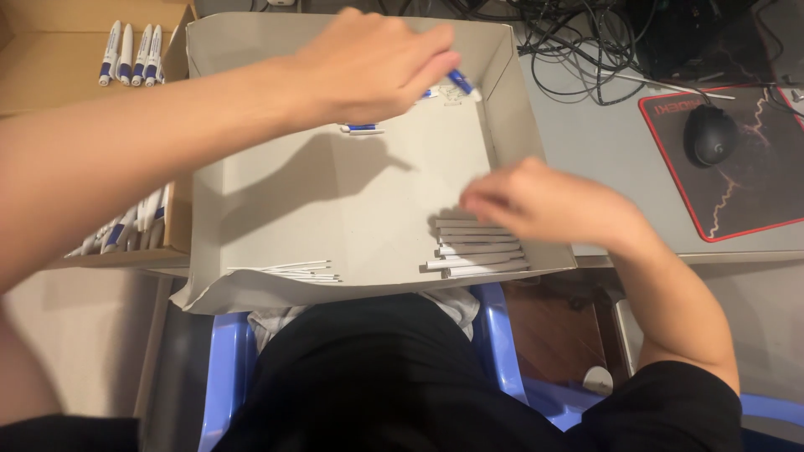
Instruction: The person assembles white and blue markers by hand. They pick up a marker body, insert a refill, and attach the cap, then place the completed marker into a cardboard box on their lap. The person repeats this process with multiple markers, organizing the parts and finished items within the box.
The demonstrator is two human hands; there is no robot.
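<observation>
Left hand (368, 63) reaches across to the 12 o'clock end of the shallow grey cardboard tray (352, 201). Fingers curled together, pinching a white pen with a blue end (459, 82); the blue end sticks out at the hand's 3 o'clock side, close to the tray's far right wall. A second small white-and-blue pen part (362, 128) lies loose on the tray floor just at 6 o'clock of that hand.

Right hand (548, 201) sits over the tray's 4 o'clock corner, fingers bent and pointing toward 9 o'clock, blurred. Fingertips are at the top of a stack of white pen barrels (477, 247); whether they grip one, cannot tell.

A small bundle of thin white rods (297, 270) lies at the 7 o'clock edge of the tray.

Outside the tray, at 9 to 10 o'clock: brown cardboard box (50, 75) with rows of finished white-and-blue pens (132, 54). At 2 o'clock: black computer mouse (710, 134) on a black, red-edged mouse pad (754, 184), with tangled black cables (578, 38) at 1 o'clock.
</observation>
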